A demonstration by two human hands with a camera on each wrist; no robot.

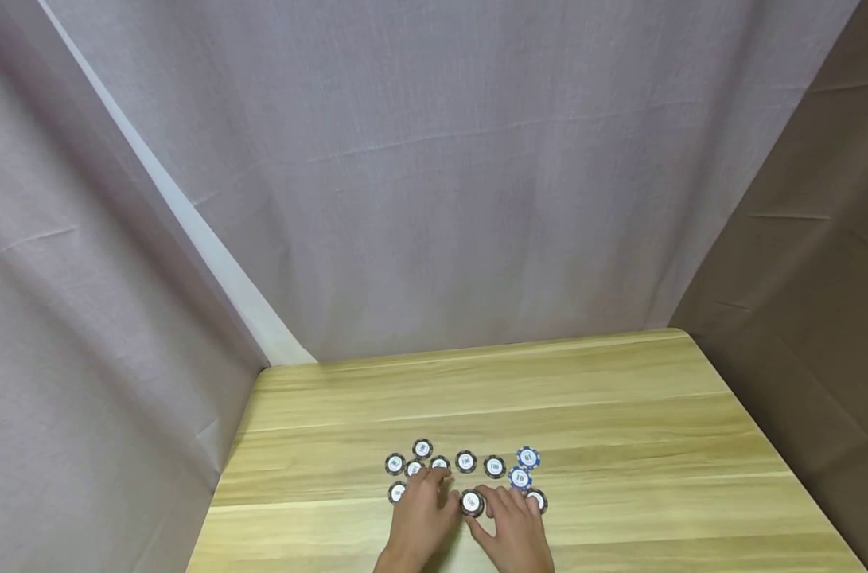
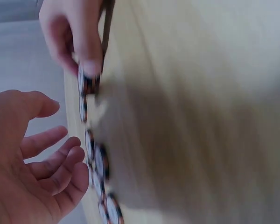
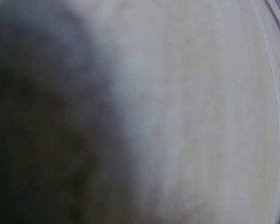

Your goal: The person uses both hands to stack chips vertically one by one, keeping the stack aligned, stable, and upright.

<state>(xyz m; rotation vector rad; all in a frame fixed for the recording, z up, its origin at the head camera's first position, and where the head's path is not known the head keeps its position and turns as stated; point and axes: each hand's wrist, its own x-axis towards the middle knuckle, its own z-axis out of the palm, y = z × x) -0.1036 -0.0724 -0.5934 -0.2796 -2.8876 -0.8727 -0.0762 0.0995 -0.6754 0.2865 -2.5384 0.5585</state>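
Note:
Black-edged poker chips marked 100 lie on a wooden table [image 1: 620, 446]. My right hand [image 1: 514, 528] pinches a small stack of black poker chips [image 1: 472, 502] between thumb and fingers. From the side, in the left wrist view, the stack [image 2: 89, 84] shows more than one chip under the thumb. My left hand [image 1: 422, 516] hovers over the left group of chips, its fingers loosely bent and holding nothing; in its wrist view the fingers [image 2: 60, 168] are beside several chips [image 2: 102, 161]. The right wrist view shows only blurred tabletop and a dark shape.
Two blue poker chips [image 1: 528, 458] marked 10 lie right of the row, with a black chip [image 1: 539, 500] partly behind the right hand. Single black chips [image 1: 465, 461] stand along the back. Beyond the table's far edge hangs a grey curtain [image 1: 476, 199].

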